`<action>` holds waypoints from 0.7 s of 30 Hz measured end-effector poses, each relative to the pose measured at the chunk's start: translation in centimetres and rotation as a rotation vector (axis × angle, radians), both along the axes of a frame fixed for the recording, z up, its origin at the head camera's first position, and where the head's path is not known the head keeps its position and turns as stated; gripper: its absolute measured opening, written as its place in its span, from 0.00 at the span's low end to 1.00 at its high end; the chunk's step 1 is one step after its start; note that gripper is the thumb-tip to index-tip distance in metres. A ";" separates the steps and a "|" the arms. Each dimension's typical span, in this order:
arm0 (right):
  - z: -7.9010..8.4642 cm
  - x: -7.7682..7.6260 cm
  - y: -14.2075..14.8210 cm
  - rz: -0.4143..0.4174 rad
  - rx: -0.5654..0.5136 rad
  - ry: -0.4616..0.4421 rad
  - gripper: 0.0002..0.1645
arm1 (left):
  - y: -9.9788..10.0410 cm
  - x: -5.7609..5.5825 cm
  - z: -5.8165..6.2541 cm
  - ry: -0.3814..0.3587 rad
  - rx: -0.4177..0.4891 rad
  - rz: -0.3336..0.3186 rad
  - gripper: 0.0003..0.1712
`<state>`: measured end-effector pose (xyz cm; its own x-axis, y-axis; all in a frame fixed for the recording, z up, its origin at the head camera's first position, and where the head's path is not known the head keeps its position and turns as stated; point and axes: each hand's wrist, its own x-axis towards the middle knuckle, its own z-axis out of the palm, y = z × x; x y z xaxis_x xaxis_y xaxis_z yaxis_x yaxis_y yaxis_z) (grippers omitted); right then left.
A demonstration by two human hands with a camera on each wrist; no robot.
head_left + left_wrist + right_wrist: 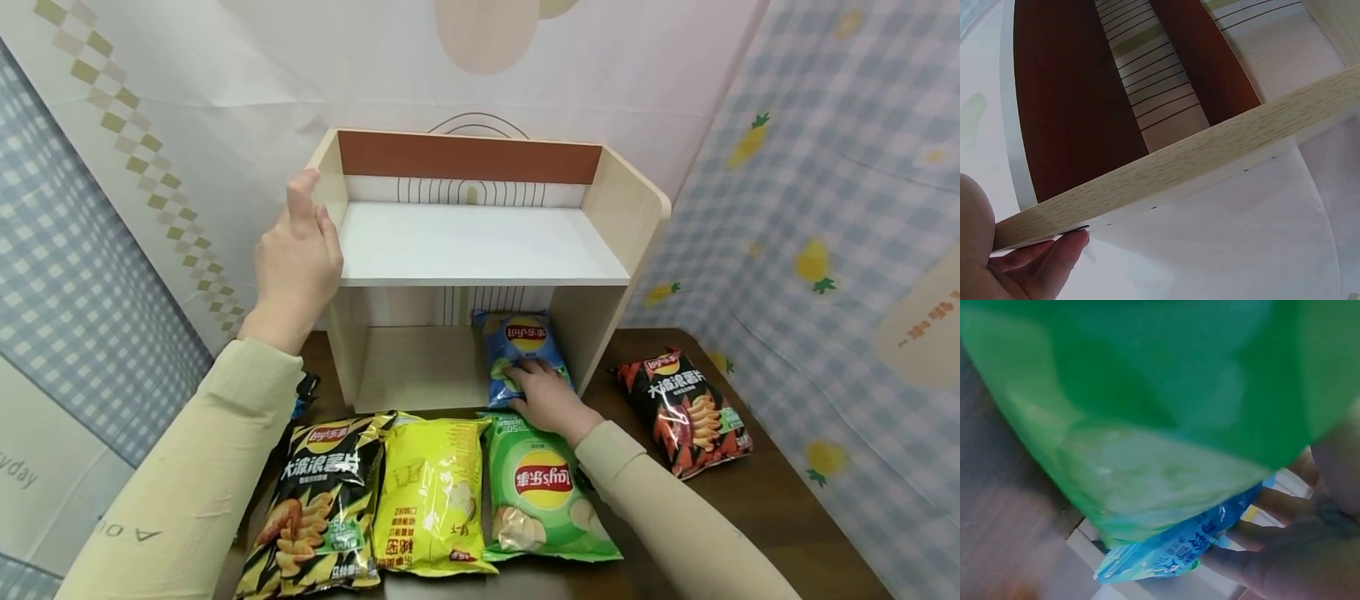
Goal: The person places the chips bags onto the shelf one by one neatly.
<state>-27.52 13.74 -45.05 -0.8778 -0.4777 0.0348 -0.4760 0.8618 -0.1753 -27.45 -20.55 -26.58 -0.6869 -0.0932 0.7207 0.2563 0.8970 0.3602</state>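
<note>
Nearest, on a dark brown wooden counter [795, 533], a row is formed by a black-and-gold foil chip bag [318, 500], a bright yellow chip bag [431, 492] and a light green chip bag [540, 500]; much of their small print cannot be read. In the right wrist view most of the scene is blocked by the green one. To the right, a red-and-black chip bag [686, 408] is laid apart. At the left, a dark and blue object [306, 392] is largely hidden by the left sleeve [247, 417] and cannot be identified.

Farther back, a blue foil chip bag [517, 333] is placed in the lower compartment of a pale wooden shelf unit [480, 242], beside its right wall. The front of the bag is touched by the right hand [547, 396], its fingers extended and spread, and is partly covered by it. The unit's left side panel [1179, 156] is clamped between the left hand's [300, 250] thumb and fingers; the palm is cut off in the left wrist view.
</note>
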 end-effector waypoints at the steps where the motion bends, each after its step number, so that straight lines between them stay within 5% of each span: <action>1: -0.1 -0.1 0.1 0.000 -0.008 -0.008 0.33 | 0.0 0.0 0.0 0.008 0.000 -0.001 0.21; 12: -0.7 -0.1 1.5 0.006 -0.124 -0.005 0.34 | 0.0 -0.1 0.0 -0.015 0.009 0.007 0.22; 21: 0.8 3.1 2.8 -0.038 -0.284 -0.017 0.38 | 0.0 -0.1 -0.1 0.024 0.000 0.010 0.21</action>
<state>-24.47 16.58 -44.26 -0.8965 -0.4179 0.1475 -0.4393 0.7940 -0.4203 -27.54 -20.54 -26.71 -0.6686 -0.1002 0.7369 0.2559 0.8994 0.3544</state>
